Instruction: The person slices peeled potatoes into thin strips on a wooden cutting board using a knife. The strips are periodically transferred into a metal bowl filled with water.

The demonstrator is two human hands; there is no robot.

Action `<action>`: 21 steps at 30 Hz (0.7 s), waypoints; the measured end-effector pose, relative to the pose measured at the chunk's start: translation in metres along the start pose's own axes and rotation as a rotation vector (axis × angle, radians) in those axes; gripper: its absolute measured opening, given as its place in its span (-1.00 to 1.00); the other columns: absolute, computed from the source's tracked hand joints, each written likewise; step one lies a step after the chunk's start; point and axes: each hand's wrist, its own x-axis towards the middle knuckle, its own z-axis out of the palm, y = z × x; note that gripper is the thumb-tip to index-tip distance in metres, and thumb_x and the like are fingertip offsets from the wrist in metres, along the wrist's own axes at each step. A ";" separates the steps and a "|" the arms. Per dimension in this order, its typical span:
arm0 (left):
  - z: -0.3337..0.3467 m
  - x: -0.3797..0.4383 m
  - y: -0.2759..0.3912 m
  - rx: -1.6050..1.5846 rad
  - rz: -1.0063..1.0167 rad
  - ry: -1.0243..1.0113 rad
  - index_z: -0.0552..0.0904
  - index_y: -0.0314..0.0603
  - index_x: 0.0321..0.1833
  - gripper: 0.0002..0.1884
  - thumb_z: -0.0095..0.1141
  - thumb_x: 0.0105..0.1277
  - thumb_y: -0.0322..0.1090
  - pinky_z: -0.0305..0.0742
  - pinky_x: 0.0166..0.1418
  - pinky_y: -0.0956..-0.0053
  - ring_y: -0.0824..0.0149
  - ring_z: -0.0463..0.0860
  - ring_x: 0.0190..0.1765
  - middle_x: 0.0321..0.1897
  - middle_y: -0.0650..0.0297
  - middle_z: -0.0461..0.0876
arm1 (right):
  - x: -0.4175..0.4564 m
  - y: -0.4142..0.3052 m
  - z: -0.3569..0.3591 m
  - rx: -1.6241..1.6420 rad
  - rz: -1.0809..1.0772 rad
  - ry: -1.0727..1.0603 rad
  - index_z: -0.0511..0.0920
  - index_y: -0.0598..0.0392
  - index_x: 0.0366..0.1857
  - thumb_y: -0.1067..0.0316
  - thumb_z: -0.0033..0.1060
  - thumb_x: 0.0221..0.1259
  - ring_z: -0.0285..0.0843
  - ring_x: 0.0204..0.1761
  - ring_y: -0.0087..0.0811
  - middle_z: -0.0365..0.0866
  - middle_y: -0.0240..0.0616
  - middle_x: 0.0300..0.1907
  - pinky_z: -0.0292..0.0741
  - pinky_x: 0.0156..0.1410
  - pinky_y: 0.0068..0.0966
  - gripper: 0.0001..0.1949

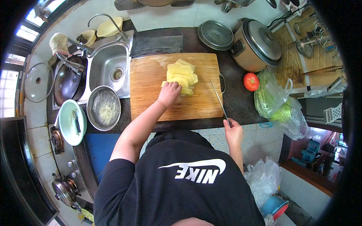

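Observation:
A loose stack of pale yellow slices, apparently potato (181,69), lies on the wooden cutting board (147,96). My left hand (169,93) rests at the near edge of the stack, its fingers curled over the closest slices. In my right hand (234,130) is the handle of a knife (217,97), held at the board's near right corner. The knife's blade is seen nearly edge-on, slanting away over the right part of the board, apart from the slices. My right fingers partly hide the handle.
A metal bowl (91,108) of pale shreds and a mint-green bowl (65,135) with a dark-handled tool stand left, beside the sink (99,67). On the right are a tomato (251,82), bagged green vegetables (268,99), a rice cooker (243,53) and a round lidded pan (215,34).

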 end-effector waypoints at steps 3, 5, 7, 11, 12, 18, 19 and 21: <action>-0.007 0.000 -0.009 -0.041 0.080 0.008 0.56 -0.02 -0.34 -0.91 0.04 0.10 -0.32 0.35 -0.09 0.35 0.28 0.52 -0.23 -0.39 0.30 0.49 | 0.006 0.007 -0.002 0.002 -0.008 -0.004 0.69 -0.08 -0.21 -0.05 0.25 0.06 0.63 -0.32 -0.05 0.65 -0.03 -0.42 0.53 -0.22 -0.25 -0.67; -0.010 0.000 -0.012 -0.086 0.083 0.037 0.58 0.00 -0.35 -0.91 0.02 0.11 -0.36 0.35 -0.09 0.37 0.29 0.53 -0.24 -0.42 0.31 0.50 | 0.010 0.010 -0.003 0.001 -0.030 -0.006 0.69 -0.07 -0.22 -0.03 0.25 0.07 0.63 -0.30 -0.05 0.65 -0.03 -0.40 0.53 -0.20 -0.26 -0.67; -0.023 -0.001 -0.013 -0.122 0.060 0.041 0.56 -0.01 -0.35 -0.92 0.01 0.11 -0.38 0.35 -0.09 0.37 0.27 0.53 -0.24 -0.43 0.31 0.50 | 0.011 0.013 -0.004 0.012 -0.047 -0.019 0.69 -0.06 -0.22 -0.02 0.25 0.08 0.63 -0.29 -0.05 0.65 -0.03 -0.39 0.53 -0.19 -0.25 -0.68; -0.048 -0.012 -0.019 -0.170 -0.022 0.088 0.51 -0.09 -0.34 -0.93 -0.02 0.12 -0.39 0.36 -0.05 0.36 0.23 0.53 -0.22 -0.40 0.25 0.50 | 0.019 0.006 0.000 0.027 -0.097 -0.072 0.69 -0.05 -0.24 0.00 0.24 0.09 0.63 -0.30 -0.03 0.65 -0.02 -0.38 0.53 -0.19 -0.24 -0.70; -0.054 -0.019 -0.022 -0.156 -0.029 0.099 0.50 -0.10 -0.33 -0.93 -0.02 0.12 -0.39 0.36 -0.04 0.36 0.22 0.53 -0.21 -0.40 0.24 0.49 | 0.021 0.004 0.003 0.018 -0.108 -0.091 0.69 -0.05 -0.24 0.00 0.23 0.09 0.63 -0.30 -0.03 0.65 -0.02 -0.38 0.53 -0.19 -0.24 -0.70; -0.059 -0.090 -0.030 0.043 0.016 0.009 0.55 -0.19 -0.18 -0.75 0.01 0.05 -0.35 0.46 -0.10 0.32 0.21 0.55 -0.23 -0.35 0.22 0.54 | 0.032 -0.026 0.027 -0.105 -0.266 -0.279 0.68 -0.05 -0.22 -0.01 0.18 0.13 0.63 -0.29 -0.03 0.65 -0.03 -0.39 0.52 -0.19 -0.24 -0.69; -0.055 -0.102 -0.026 0.055 0.032 0.018 0.56 -0.19 -0.16 -0.73 0.01 0.05 -0.34 0.47 -0.09 0.34 0.23 0.56 -0.21 -0.31 0.23 0.55 | 0.032 -0.032 0.031 -0.082 -0.290 -0.304 0.68 -0.04 -0.23 -0.01 0.17 0.13 0.63 -0.29 -0.03 0.65 -0.03 -0.39 0.52 -0.19 -0.24 -0.69; -0.042 -0.131 -0.020 0.083 0.059 0.036 0.57 -0.19 -0.12 -0.69 0.01 0.05 -0.33 0.50 -0.07 0.36 0.25 0.58 -0.18 -0.24 0.24 0.59 | 0.028 -0.052 0.038 -0.038 -0.344 -0.359 0.67 -0.02 -0.24 0.00 0.14 0.15 0.62 -0.28 -0.01 0.64 -0.02 -0.39 0.51 -0.18 -0.23 -0.69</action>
